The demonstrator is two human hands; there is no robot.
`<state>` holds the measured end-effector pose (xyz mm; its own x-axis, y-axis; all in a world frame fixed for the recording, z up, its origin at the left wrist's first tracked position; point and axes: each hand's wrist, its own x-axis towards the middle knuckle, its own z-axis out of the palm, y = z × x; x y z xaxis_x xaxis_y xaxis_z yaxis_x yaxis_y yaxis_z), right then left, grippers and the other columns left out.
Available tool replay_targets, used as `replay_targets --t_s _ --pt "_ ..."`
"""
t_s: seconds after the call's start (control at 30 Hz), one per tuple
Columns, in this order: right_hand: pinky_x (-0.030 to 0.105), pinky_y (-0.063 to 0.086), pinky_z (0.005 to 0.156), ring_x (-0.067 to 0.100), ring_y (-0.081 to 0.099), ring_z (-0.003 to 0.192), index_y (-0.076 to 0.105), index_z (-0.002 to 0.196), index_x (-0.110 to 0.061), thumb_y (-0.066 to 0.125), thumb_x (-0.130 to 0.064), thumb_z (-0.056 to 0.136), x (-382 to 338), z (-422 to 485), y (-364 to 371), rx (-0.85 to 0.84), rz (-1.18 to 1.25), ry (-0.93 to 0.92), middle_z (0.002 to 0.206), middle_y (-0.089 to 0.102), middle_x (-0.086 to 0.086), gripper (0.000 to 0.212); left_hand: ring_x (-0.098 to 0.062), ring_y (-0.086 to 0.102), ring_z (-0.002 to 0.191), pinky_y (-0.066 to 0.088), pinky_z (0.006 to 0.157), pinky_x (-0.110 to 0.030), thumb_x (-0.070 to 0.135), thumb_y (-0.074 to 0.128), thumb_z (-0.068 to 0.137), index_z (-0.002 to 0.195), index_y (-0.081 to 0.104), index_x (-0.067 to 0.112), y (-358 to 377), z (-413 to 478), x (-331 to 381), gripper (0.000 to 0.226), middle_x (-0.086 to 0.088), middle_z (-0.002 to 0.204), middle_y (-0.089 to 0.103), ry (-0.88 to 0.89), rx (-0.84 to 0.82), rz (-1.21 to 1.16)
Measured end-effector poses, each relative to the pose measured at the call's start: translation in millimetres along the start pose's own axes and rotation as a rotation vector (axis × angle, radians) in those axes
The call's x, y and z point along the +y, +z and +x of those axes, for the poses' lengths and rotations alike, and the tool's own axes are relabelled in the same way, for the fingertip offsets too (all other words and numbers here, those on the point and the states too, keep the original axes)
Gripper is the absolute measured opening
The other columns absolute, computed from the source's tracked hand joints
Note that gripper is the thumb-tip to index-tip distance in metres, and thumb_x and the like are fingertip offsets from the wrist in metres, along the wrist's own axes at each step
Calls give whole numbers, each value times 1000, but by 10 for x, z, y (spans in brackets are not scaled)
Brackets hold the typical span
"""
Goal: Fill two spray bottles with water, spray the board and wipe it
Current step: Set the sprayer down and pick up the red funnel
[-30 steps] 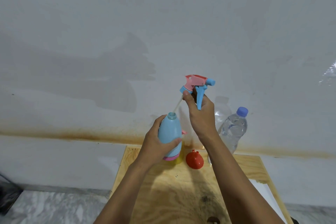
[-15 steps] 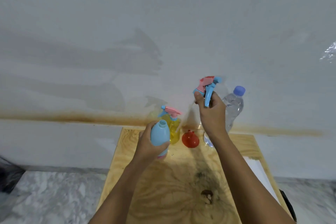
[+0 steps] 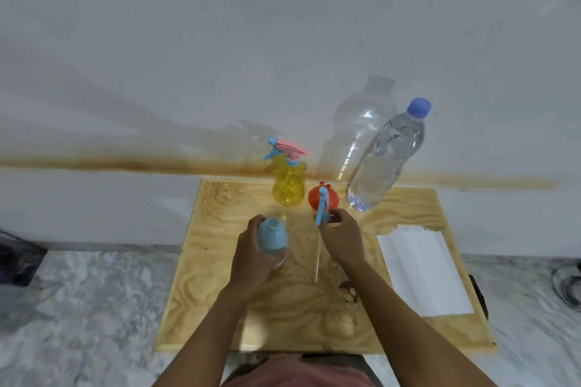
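Note:
My left hand (image 3: 251,258) grips a light blue spray bottle (image 3: 272,237) whose neck stands uncapped, held over the wooden board (image 3: 220,261). My right hand (image 3: 341,237) holds that bottle's pink and blue spray head (image 3: 323,207), its thin dip tube (image 3: 318,261) hanging down toward the board. A yellow spray bottle (image 3: 288,184) with its sprayer on stands at the board's far edge. Beside it sits a red funnel (image 3: 314,196), partly hidden behind the spray head. A clear water bottle (image 3: 385,160) with a blue cap stands at the far right.
A folded white cloth or paper (image 3: 423,270) lies on the board's right side. A dark stain (image 3: 349,291) marks the wood near my right forearm. The white wall (image 3: 283,41) rises just behind the board; marbled floor (image 3: 78,308) surrounds it.
Both hands have come down from in front of the wall to just above the board. The spray head and the blue bottle stay apart, and the view has tilted downward.

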<state>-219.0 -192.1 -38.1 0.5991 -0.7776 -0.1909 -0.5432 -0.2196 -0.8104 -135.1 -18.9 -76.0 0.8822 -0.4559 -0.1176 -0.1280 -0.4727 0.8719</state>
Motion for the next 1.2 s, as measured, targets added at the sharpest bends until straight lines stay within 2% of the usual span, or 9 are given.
replay_targets --t_s 0.1,0.17,0.33,0.5,0.7,0.8,0.97,1.07,1.2 --pt "33 51 79 10 63 87 62 98 -31 67 -45 86 36 -15 113 -50 -3 54 87 64 -16 19 -18 59 106 56 84 -42 32 90 60 123 41 42 7 -54 -61 80 7 121 57 -22 -2 -5" --pt "32 51 77 10 64 86 64 98 -29 66 -47 85 64 -10 198 -68 -28 72 90 67 -12 22 -18 60 105 55 84 -42 32 90 61 124 42 37 9 -65 -88 79 8 120 58 -19 -6 -12" --pt "35 52 78 15 63 87 62 103 -25 64 -44 87 195 9 382 -133 -119 98 92 66 -7 25 -13 62 102 57 80 -41 51 81 52 123 43 38 6 -66 -99 82 15 117 59 -29 -6 -31" --pt "28 44 67 16 61 86 60 101 -21 66 -35 86 350 7 453 -134 -128 156 93 64 -5 22 -10 61 100 56 76 -33 33 90 61 120 44 35 10 -57 -94 75 18 111 58 -2 3 -16" --pt "35 51 71 18 61 87 61 105 -15 71 -36 84 565 16 450 -41 -93 245 97 66 0 32 -10 59 98 50 71 -24 31 92 62 119 43 34 -3 -45 -90 76 21 108 55 12 5 8" --pt "33 48 65 17 59 84 57 100 -17 72 -35 84 566 41 430 -32 -113 228 93 62 -2 29 -11 61 99 54 73 -27 31 92 62 121 44 33 -5 -41 -99 76 17 111 56 14 1 1" --pt "27 42 62 14 58 84 59 104 -18 71 -31 83 575 49 407 -88 -130 214 89 59 -8 27 -9 59 105 55 81 -28 38 91 64 128 44 31 19 -54 -91 79 14 118 56 42 -23 17" --pt "26 42 61 10 56 80 59 107 -17 67 -28 85 627 52 367 -87 -118 230 93 61 -4 25 -9 59 108 56 83 -28 37 88 68 130 46 27 46 -87 -86 75 13 120 56 78 -30 26" --pt "29 44 64 13 59 84 58 108 -19 65 -30 86 704 26 279 -59 -114 269 98 65 -2 25 -8 58 109 56 84 -31 38 87 67 128 47 32 113 -116 -56 74 16 120 56 89 -53 24"
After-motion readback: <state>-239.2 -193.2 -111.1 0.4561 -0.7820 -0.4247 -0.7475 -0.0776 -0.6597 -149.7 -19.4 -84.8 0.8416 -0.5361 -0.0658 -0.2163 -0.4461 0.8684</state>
